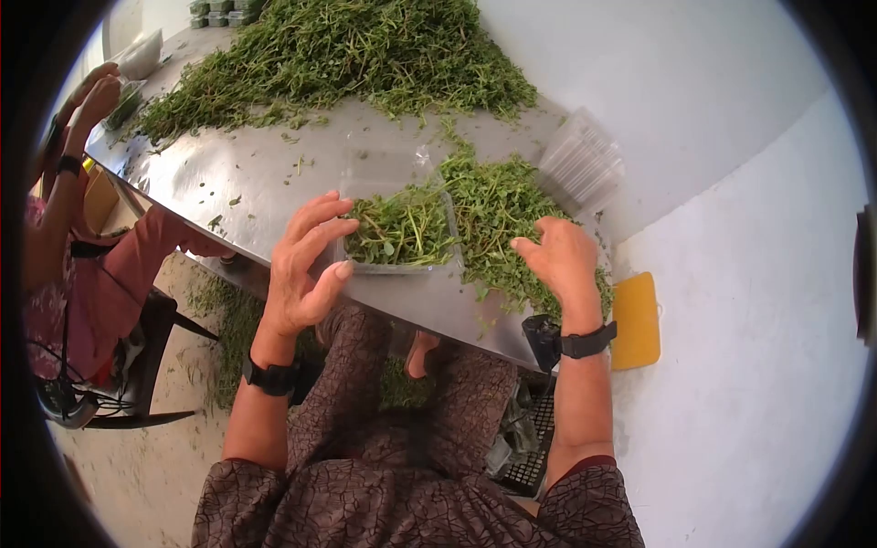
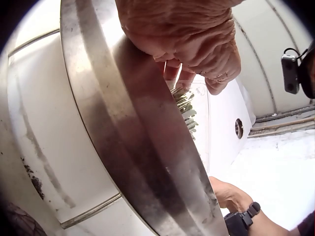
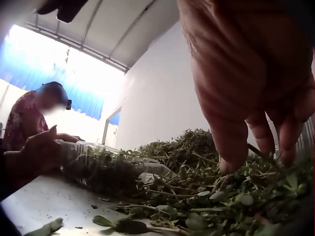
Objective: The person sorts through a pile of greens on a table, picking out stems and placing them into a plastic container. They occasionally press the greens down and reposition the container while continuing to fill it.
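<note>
A clear plastic box point(image 1: 406, 270) filled with leafy green stems point(image 1: 402, 224) lies near the table's front edge, its clear lid point(image 1: 379, 166) raised behind it. At the box's left side is my left hand point(image 1: 306, 265), fingers spread and fairly straight, fingertips right at the rim. My right hand point(image 1: 565, 260) is over the small heap of greens point(image 1: 498, 196) to the right of the box. In the right wrist view its thumb and fingers point(image 3: 261, 132) point down among the leaves point(image 3: 241, 196), apart from one another, with a stem showing between them.
A large mound of greens point(image 1: 365, 55) covers the far part of the metal table point(image 1: 265, 183). Stacked clear containers point(image 1: 585, 160) lean at the right by the wall, above a yellow board point(image 1: 636, 320). Another person's arms point(image 1: 78, 128) work at the left; packed boxes point(image 1: 219, 13) stand behind.
</note>
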The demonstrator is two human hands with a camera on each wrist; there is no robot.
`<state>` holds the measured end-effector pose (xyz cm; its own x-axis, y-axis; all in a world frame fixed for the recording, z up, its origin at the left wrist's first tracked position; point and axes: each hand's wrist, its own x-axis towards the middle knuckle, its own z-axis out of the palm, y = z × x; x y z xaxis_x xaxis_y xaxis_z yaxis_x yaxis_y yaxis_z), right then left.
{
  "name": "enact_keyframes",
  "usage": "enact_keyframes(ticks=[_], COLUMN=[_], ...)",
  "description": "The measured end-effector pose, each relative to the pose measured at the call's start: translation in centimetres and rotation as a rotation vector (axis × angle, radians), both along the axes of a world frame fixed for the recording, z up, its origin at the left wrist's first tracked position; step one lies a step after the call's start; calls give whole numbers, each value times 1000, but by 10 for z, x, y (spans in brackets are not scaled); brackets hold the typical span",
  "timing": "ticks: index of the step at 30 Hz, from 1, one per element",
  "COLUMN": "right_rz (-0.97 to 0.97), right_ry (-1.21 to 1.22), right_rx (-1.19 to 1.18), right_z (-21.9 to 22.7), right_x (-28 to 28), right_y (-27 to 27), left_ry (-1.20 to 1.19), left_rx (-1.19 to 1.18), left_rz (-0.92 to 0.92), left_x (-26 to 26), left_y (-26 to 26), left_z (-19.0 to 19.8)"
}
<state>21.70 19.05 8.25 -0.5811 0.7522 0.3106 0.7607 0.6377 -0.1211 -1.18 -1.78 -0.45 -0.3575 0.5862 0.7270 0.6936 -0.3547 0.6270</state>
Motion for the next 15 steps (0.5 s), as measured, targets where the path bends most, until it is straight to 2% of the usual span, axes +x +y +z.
enact_keyframes(ticks=[2,4,7,11,15], right_rz=[36,-41,-74,-24,7], right_ry=[-8,-186,-220,-99,-150], right_rx=[78,33,24,71,120], right_z=[-7,-11,-12,-17,-24], right_x=[-3,-8,-10,-7,-4], right_y=[5,10,14,14,24], left_ry=[29,28,29,1,-21], left_rx=[0,5,-3,8,3], left_rz=[12,9,7,-9,-15], left_x=[-2,-2,-2,-2,-1], left_y=[0,0,-1,1,-1], left_z=[-2,-2,-4,-3,-2])
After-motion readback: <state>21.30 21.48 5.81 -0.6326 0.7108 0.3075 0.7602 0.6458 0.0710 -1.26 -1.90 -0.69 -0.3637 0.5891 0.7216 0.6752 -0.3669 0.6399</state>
